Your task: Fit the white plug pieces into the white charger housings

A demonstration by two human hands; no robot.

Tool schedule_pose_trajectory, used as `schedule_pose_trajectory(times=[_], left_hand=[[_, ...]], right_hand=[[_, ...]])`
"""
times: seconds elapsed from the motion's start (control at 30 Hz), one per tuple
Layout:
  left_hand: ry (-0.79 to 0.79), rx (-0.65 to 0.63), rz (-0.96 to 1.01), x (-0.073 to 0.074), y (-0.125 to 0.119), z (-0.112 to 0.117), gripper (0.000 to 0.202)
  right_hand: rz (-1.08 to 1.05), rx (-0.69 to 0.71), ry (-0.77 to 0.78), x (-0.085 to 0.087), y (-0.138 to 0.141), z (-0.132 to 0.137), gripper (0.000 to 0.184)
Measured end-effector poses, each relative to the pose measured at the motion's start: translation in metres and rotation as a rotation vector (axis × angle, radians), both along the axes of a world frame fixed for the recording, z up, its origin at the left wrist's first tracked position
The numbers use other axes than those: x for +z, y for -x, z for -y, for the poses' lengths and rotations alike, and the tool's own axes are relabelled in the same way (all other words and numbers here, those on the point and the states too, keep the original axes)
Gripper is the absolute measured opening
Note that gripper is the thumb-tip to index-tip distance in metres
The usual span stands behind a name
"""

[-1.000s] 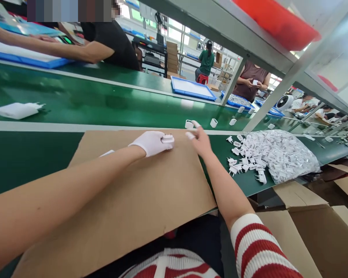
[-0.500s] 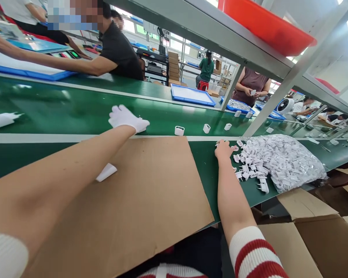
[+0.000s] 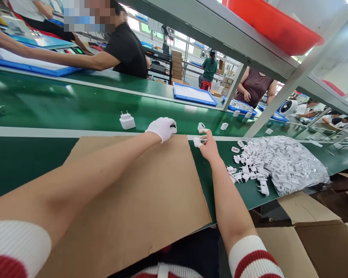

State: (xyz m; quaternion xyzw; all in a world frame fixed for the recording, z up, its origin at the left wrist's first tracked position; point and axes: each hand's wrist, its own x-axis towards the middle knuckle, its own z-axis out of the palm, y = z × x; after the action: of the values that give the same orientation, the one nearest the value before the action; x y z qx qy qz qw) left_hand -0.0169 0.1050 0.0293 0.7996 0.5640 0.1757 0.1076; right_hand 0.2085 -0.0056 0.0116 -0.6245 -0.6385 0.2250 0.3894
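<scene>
My left hand [image 3: 161, 129], in a white glove, is closed around a white charger housing [image 3: 173, 126] at the near edge of the green belt; its dark open end shows. My right hand [image 3: 209, 147] is bare over most of its skin and pinches a small white plug piece [image 3: 197, 142], partly hidden by the fingers. Its index finger reaches close to another white housing [image 3: 201, 126] on the belt. Left of my gloved hand stands a white charger [image 3: 127, 121] with its pins pointing up. Loose plug pieces [image 3: 251, 170] lie to the right of my right forearm.
A cardboard sheet [image 3: 139, 200] lies under my left arm. A clear bag [image 3: 292, 166] full of white pieces sits at the right, above an open carton [image 3: 321, 247]. More housings, such as one white housing [image 3: 224, 126], stand along the belt [image 3: 89, 104]. A metal post [image 3: 272, 77] slants across; co-workers sit opposite.
My left hand has moved right from the pinned charger and closed on a housing. My right hand has moved left from the loose pieces with a plug piece. The belt items have shifted left.
</scene>
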Motion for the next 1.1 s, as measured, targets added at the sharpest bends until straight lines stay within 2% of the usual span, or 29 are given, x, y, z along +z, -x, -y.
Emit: schedule_pose_trajectory(times=[0.07, 0.13, 0.2, 0.3, 0.37, 0.43, 0.53, 0.63, 0.73, 0.9, 1.03, 1.1], left_hand=[[-0.034, -0.060, 0.004, 0.006, 0.008, 0.027, 0.037], [0.004, -0.135, -0.011, 0.007, 0.012, 0.056, 0.027], [0.061, -0.165, 0.002, 0.001, 0.015, 0.078, 0.020], [0.099, -0.115, 0.146, -0.017, 0.017, 0.096, 0.022], [0.132, -0.053, 0.292, -0.030, 0.017, 0.099, 0.031], [0.184, -0.006, 0.409, -0.041, 0.017, 0.099, 0.041], [0.235, 0.015, 0.463, -0.050, 0.015, 0.097, 0.040], [0.252, 0.006, 0.461, -0.053, 0.013, 0.095, 0.036], [0.246, 0.001, 0.461, -0.054, 0.012, 0.091, 0.038], [0.207, -0.031, 0.465, -0.054, 0.011, 0.095, 0.040], [0.196, 0.067, 0.245, -0.045, 0.011, 0.106, 0.038], [0.173, 0.074, 0.148, -0.038, 0.012, 0.109, 0.036]], right_hand=[[0.006, 0.035, 0.008, 0.000, 0.005, 0.002, 0.049], [0.070, 0.085, 0.029, -0.002, 0.013, 0.003, 0.041], [0.141, 0.126, 0.086, -0.006, 0.021, 0.004, 0.032], [0.147, 0.139, 0.171, -0.012, 0.029, 0.003, 0.020], [0.082, 0.071, 0.107, -0.014, 0.034, 0.002, 0.017], [0.008, 0.020, -0.037, -0.013, 0.040, 0.002, 0.022], [0.017, 0.138, -0.196, -0.009, 0.053, 0.007, 0.031], [0.177, 0.261, -0.252, -0.006, 0.065, 0.011, 0.037], [0.310, 0.288, -0.244, -0.003, 0.070, 0.011, 0.043], [0.482, 0.246, -0.173, 0.004, 0.075, 0.009, 0.037], [0.439, 0.166, -0.088, 0.009, 0.083, 0.015, 0.040], [0.365, 0.127, -0.034, 0.009, 0.086, 0.018, 0.039]])
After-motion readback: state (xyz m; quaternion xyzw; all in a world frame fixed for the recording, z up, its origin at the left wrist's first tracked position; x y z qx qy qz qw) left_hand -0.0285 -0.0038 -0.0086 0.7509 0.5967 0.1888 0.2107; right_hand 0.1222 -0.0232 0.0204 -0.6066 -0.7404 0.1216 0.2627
